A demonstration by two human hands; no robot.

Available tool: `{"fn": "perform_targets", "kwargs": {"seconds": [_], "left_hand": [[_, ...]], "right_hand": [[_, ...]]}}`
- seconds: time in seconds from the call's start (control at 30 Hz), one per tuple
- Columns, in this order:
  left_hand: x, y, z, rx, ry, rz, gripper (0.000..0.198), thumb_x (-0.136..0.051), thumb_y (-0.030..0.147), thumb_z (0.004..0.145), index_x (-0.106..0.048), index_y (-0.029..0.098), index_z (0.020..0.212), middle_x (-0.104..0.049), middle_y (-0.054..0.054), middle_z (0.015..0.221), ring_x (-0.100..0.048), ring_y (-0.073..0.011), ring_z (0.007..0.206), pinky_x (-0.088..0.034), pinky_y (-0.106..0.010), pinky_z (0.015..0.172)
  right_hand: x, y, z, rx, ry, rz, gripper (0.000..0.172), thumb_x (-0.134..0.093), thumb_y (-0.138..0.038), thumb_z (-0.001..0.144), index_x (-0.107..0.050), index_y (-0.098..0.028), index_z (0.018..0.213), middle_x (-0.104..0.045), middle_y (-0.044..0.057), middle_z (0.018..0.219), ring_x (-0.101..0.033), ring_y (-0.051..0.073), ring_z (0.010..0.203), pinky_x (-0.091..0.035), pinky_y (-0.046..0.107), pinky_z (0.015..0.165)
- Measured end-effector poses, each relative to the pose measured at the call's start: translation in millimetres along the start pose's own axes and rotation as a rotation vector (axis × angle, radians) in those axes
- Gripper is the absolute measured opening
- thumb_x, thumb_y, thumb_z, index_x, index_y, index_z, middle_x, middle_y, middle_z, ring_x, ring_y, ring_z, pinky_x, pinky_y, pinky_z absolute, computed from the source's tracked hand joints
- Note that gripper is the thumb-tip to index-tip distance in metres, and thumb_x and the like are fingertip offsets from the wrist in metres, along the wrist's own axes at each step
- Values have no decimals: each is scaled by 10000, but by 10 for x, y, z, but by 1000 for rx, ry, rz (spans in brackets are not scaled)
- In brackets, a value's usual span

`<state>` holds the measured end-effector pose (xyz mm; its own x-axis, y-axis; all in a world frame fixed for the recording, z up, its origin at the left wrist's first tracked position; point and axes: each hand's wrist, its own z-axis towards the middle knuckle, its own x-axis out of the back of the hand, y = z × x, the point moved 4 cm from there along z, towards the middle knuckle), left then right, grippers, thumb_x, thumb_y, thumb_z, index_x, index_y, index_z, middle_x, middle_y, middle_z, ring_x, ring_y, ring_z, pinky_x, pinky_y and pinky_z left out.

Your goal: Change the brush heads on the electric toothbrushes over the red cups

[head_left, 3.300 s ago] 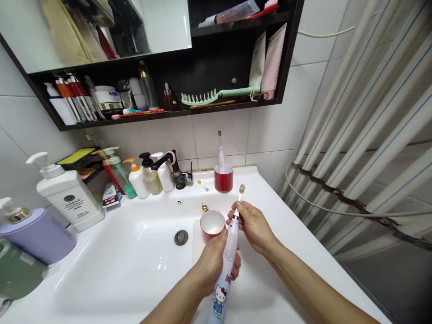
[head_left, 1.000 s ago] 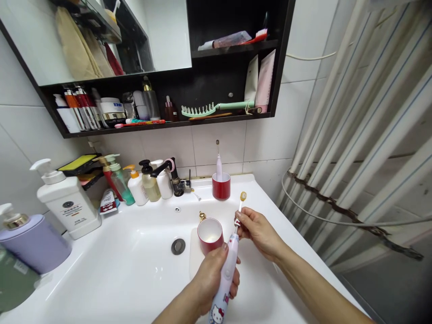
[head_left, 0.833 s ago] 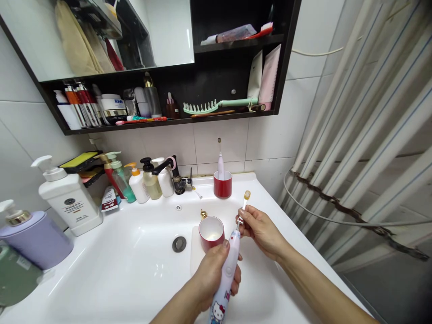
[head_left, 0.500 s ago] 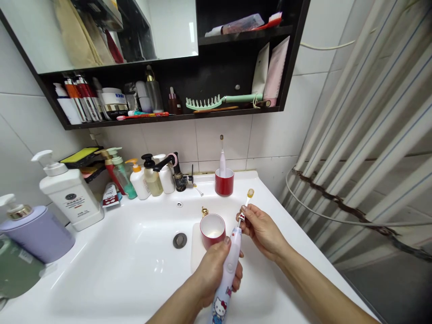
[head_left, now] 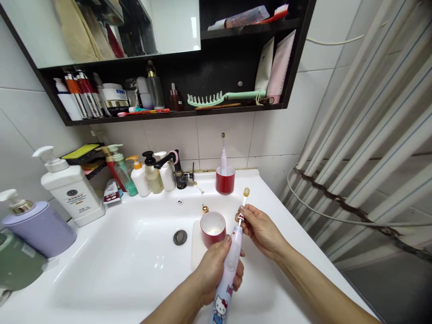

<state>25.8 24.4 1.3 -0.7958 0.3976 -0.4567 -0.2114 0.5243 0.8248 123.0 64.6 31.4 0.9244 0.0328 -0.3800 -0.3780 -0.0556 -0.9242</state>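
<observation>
My left hand (head_left: 216, 265) is wrapped round the pale electric toothbrush handle (head_left: 230, 261), which has a cartoon cat printed near its base. Between the thumb and fingers of my right hand (head_left: 258, 227) is a toothbrush head (head_left: 246, 193) with yellowish bristles. Its lower end sits at the metal shaft on top of the handle; whether it is fully seated I cannot tell. Just left of the handle, a red cup (head_left: 213, 229) with a white inside stands on a pale mat (head_left: 196, 247). Another red cup (head_left: 225, 181) at the back holds a second electric toothbrush (head_left: 223, 157).
The white sink basin (head_left: 118, 252) has a dark drain (head_left: 180, 237) and a black faucet (head_left: 178, 168). Several pump bottles (head_left: 140, 177) line the back and left. A dark shelf (head_left: 209, 110) with toiletries hangs above. Pipes (head_left: 364, 148) run along the right.
The brush head has tilted slightly left and come more in line with the handle, its lower end nearer the handle top. Both hands keep their grips. The camera view has shifted slightly.
</observation>
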Motion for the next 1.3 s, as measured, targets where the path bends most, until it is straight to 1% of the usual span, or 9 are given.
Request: {"fn": "perform_targets", "kwargs": {"seconds": [0.13, 0.27, 0.37, 0.47, 0.77, 0.87, 1.0, 1.13, 1.3], "left_hand": [[3, 4, 9, -23, 33, -24, 366, -346, 493, 636, -415, 137, 687, -431, 30, 415, -356, -54, 298, -235, -195, 354], [-3, 23, 10, -33, 16, -18, 382, -333, 505, 637, -418, 136, 692, -429, 31, 416, -354, -53, 299, -241, -197, 358], [3, 22, 11, -28, 2, -7, 392, -321, 515, 637, -416, 139, 696, -430, 33, 419, -357, -54, 302, -246, -199, 364], [11, 18, 11, -48, 6, -9, 383, -307, 503, 651, -417, 138, 695, -436, 30, 424, -361, -55, 305, -251, -198, 365], [40, 32, 11, -174, 105, 125, 371, -294, 490, 663, -408, 137, 690, -445, 26, 438, -372, -60, 303, -253, -192, 341], [58, 23, 27, -201, 123, 144, 381, -277, 496, 668, -408, 138, 689, -449, 24, 446, -377, -59, 308, -259, -189, 339], [49, 25, 31, -188, 91, 107, 394, -282, 508, 660, -414, 138, 684, -448, 25, 438, -375, -56, 304, -258, -184, 337], [16, 36, 16, -108, 23, 26, 424, -254, 528, 657, -419, 138, 677, -437, 29, 417, -366, -54, 291, -258, -182, 332], [11, 51, 14, -114, 32, 23, 433, -260, 534, 652, -421, 133, 677, -440, 25, 417, -368, -55, 287, -254, -182, 328]], "right_hand": [[-58, 37, -29, 3, -46, -72, 227, -459, -319, 674, -433, -143, 533, -408, -57, 418, -358, 29, 372, -326, 155, 388], [-113, 37, -65, 51, -35, -91, 247, -424, -354, 685, -425, -152, 542, -354, -69, 383, -329, 36, 335, -298, 159, 329], [-143, 35, -79, 34, -79, -106, 247, -394, -382, 690, -442, -158, 599, -374, -62, 422, -333, 47, 334, -289, 167, 287], [-137, 35, -79, 26, -94, -149, 251, -393, -380, 690, -442, -152, 599, -382, -57, 430, -340, 48, 343, -299, 172, 294], [-114, 56, -73, 93, 8, -293, 274, -403, -388, 680, -449, -138, 577, -392, -51, 434, -343, 39, 359, -302, 172, 341], [-118, 50, -58, 115, 33, -296, 270, -415, -380, 676, -453, -133, 575, -401, -49, 454, -341, 31, 370, -311, 167, 358], [-143, 71, -42, 80, -17, -235, 268, -391, -395, 685, -436, -146, 597, -385, -58, 434, -343, 38, 337, -297, 169, 314], [-155, 91, -57, 66, -64, -181, 271, -365, -403, 696, -428, -154, 608, -377, -64, 426, -332, 37, 309, -271, 160, 273], [-163, 92, -59, 65, -71, -186, 264, -363, -404, 696, -416, -160, 610, -396, -62, 428, -365, 50, 306, -290, 170, 273]]}}
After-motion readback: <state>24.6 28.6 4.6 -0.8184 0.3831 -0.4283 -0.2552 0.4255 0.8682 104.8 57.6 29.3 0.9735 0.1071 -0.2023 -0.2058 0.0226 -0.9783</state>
